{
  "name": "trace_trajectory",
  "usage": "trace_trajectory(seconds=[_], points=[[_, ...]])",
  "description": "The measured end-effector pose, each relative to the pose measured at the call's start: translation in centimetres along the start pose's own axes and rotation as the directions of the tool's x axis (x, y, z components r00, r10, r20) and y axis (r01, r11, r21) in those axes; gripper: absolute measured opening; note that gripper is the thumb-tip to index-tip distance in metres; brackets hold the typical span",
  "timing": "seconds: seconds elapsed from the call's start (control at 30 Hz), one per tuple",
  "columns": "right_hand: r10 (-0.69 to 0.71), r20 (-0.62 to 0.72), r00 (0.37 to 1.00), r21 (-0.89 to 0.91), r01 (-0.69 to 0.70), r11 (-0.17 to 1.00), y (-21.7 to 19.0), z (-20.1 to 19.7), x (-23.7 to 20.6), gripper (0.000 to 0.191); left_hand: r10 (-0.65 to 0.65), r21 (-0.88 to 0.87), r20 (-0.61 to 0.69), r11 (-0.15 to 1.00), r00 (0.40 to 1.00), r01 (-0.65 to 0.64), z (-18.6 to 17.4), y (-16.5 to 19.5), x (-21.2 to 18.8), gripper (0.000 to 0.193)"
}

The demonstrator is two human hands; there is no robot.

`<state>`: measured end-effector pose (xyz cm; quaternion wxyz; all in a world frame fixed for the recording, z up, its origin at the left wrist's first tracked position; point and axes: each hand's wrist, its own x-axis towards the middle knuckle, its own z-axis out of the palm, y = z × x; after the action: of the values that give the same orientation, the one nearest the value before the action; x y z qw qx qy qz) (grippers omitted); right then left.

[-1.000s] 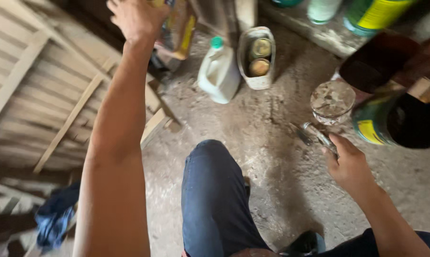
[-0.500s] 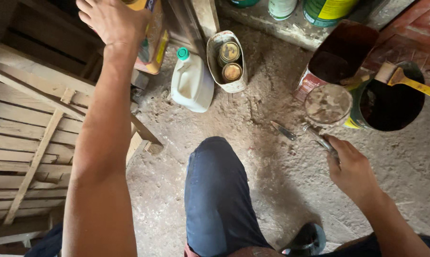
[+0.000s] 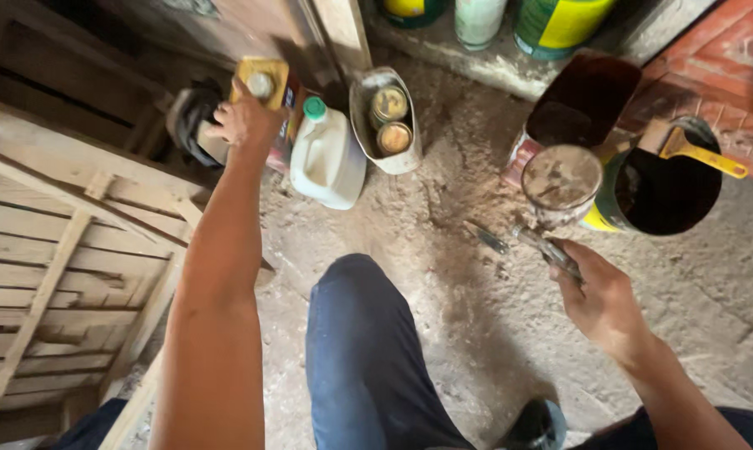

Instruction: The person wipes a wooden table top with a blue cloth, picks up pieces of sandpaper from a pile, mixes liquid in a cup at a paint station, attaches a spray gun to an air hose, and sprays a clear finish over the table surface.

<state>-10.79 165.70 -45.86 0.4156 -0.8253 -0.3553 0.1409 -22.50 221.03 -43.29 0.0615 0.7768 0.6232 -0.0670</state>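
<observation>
Gripping: the right hand [image 3: 601,293] has its fingers closed round a thin metal tool [image 3: 547,247], which looks like pliers or a similar handle; its far end reaches up to a round, dusty lid [image 3: 561,177].
Lid: it sits just beyond the right fingertips, leaning against the open paint can [image 3: 661,187]; the tool seems held low and slanted so that its tip meets the lid's edge, though the contact itself is too small to confirm.
Paint can: dark inside, just past the lid, with a yellow-handled brush [image 3: 691,148] resting across its rim, bristles towards the lid.
Left hand: the left hand [image 3: 241,123] is stretched far forward, fingers curled over the top of a yellow rectangular tin [image 3: 264,83] with a small round cap; I cannot tell whether it grips the tin or only rests on it.
Beside the left fingers: a white plastic jug [image 3: 328,158] with a green cap stands just to their right, touching or nearly touching the tin; a dark rounded object lies to their left, unclear.
Further out: a bent metal container [image 3: 384,125] holding two small round tins stands right of the jug.
In the way: the person's knee [image 3: 360,333] in dark trousers lies between both arms; a wooden slatted frame [image 3: 52,250] crowds the left forearm.
Floor: rough, dusty concrete [image 3: 476,333] under everything.
</observation>
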Motion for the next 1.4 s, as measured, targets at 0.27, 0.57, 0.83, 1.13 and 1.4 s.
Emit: trace_trajectory(seconds=[0.27, 0.57, 0.83, 1.13, 1.4], points=[[0.123, 0.001, 0.992, -0.101, -0.122, 0.987, -1.6, -1.1, 0.4, 0.038, 0.334, 0.07, -0.789, 0.883, 0.516, -0.465, 7.3, -1.6, -4.1, 0.08], [0.21, 0.051, 0.976, -0.001, -0.211, 0.978, -2.3, -1.2, -0.7, 0.038, 0.289, -0.574, 0.172, 0.806, 0.942, -0.143, 16.6, 8.1, -7.2, 0.053], [0.21, 0.133, 0.969, -0.056, -0.204, 0.977, -2.9, 0.1, -1.8, 0.042, 0.269, -0.839, 0.522, 0.333, 0.809, 0.43, 16.4, 9.1, -7.1, 0.044], [0.108, 0.12, 0.987, -0.099, -0.096, 0.99, -1.8, 0.6, -2.5, 0.038, 0.237, -0.916, 0.378, 0.237, 0.895, 0.324, 14.6, 14.5, -10.0, 0.015], [-0.058, 0.092, 0.994, -0.138, 0.071, 0.988, -2.2, -0.3, -3.6, 0.037, 0.188, -0.907, 0.397, 0.231, 0.898, 0.352, 10.9, 20.5, -9.1, 0.06]])
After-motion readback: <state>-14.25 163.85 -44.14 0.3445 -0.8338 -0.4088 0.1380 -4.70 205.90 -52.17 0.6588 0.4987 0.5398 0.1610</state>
